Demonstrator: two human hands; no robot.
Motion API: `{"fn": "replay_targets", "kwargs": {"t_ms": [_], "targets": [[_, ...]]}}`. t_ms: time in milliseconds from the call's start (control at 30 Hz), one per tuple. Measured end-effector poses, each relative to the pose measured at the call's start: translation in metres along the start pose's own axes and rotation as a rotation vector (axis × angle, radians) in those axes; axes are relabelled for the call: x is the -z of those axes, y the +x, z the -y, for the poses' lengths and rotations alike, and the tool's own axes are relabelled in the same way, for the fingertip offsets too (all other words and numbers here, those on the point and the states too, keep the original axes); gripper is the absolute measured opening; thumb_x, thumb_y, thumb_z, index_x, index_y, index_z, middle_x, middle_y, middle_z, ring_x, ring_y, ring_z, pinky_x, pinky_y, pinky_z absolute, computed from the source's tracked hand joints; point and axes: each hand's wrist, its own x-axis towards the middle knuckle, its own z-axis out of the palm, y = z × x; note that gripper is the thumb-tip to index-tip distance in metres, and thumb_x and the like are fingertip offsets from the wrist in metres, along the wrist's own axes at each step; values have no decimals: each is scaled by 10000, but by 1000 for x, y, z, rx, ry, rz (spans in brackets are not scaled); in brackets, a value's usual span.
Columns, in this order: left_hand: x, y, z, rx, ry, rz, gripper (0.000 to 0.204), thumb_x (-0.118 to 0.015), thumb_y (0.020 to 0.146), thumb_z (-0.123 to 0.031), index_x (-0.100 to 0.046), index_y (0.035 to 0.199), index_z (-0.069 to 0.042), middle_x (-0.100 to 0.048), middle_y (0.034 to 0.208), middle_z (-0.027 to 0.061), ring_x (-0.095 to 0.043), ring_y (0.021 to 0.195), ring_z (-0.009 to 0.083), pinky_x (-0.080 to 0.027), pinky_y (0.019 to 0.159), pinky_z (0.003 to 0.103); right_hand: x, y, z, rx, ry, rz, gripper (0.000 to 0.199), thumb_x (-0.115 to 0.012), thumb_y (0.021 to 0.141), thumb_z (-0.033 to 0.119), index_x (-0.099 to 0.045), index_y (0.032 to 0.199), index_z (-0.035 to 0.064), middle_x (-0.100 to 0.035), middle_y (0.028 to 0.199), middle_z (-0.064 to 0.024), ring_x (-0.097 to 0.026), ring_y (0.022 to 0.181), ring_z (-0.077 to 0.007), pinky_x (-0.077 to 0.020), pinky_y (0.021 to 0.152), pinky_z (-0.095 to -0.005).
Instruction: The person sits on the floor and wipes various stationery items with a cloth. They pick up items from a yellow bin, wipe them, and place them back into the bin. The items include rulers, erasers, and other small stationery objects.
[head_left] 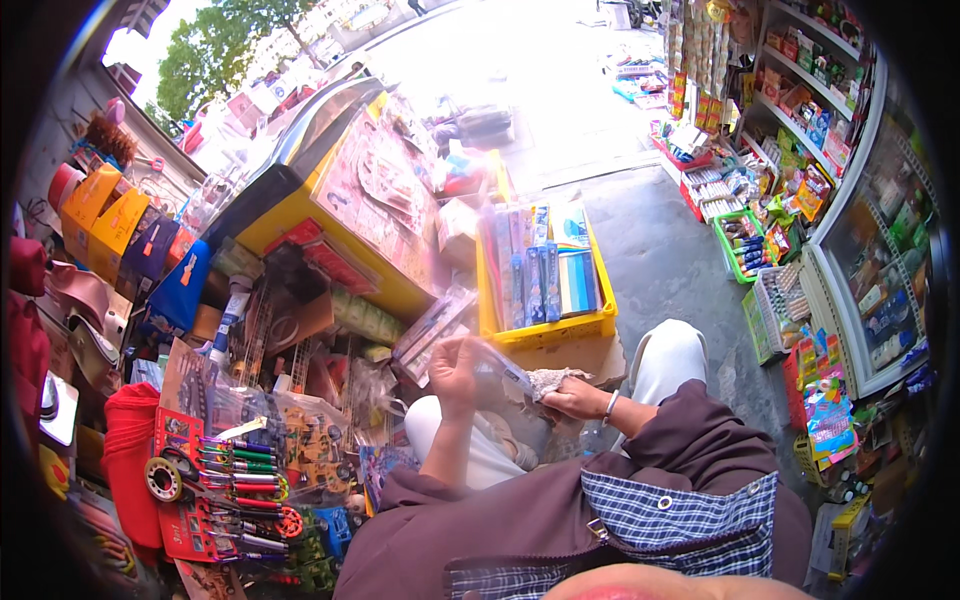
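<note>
My left hand (455, 372) is raised over my lap, its fingers curled at the upper end of a slim clear plastic packet (505, 368). The packet slants down to the right, slightly blurred, and what it contains is too small to tell. My right hand (577, 399) is closed around a crumpled pale rag (553, 381), which touches the packet's lower end. Just beyond my hands stands a yellow crate (560, 331) with upright blue and clear packs (535, 284) in it. Another long clear-wrapped pack (435, 325) lies left of the crate.
A tilted yellow-edged display case (290, 205) stands at the left. Carded pens (240, 480) and a red cloth pouch (130, 450) lie at lower left. On the right are a green basket (743, 247), a glass-fronted cabinet (880, 260) and goods along the grey floor (665, 240).
</note>
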Motion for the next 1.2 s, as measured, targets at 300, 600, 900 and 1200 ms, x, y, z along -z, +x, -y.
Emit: {"fn": "replay_targets", "kwargs": {"t_ms": [300,600,900,1200], "targets": [[-30,-29,31,365,-193,183,222,-473,975,-198,-423,1125,-42,-605,956,118,-619,884,200,-503,794,323,0,-4,9,56,-26,7,229,-442,862,214,-552,820,18,-561,700,-72,-527,643,-185,-437,613,-352],[-51,-47,27,354,-74,281,186,-532,947,-158,-510,1074,-24,-628,1024,96,-586,973,157,-459,875,285,2,3,-11,239,-101,-84,449,-420,873,227,-475,1256,-1,-520,1204,-160,-514,1072,-297,-385,959,-368],[-26,-20,6,325,-277,23,257,-483,968,-187,-485,1175,-34,-605,991,91,-600,896,201,-493,783,329,8,-3,6,-10,25,74,294,-451,834,182,-580,1015,-11,-600,961,-160,-557,896,-254,-431,838,-354],[-35,-42,12,705,-384,99,369,-376,993,-378,-469,1210,-94,-532,938,33,-542,729,126,-477,612,296,11,2,-5,294,-103,-182,390,-452,899,323,-620,1082,23,-646,1035,-151,-610,940,-215,-455,839,-339]]}}
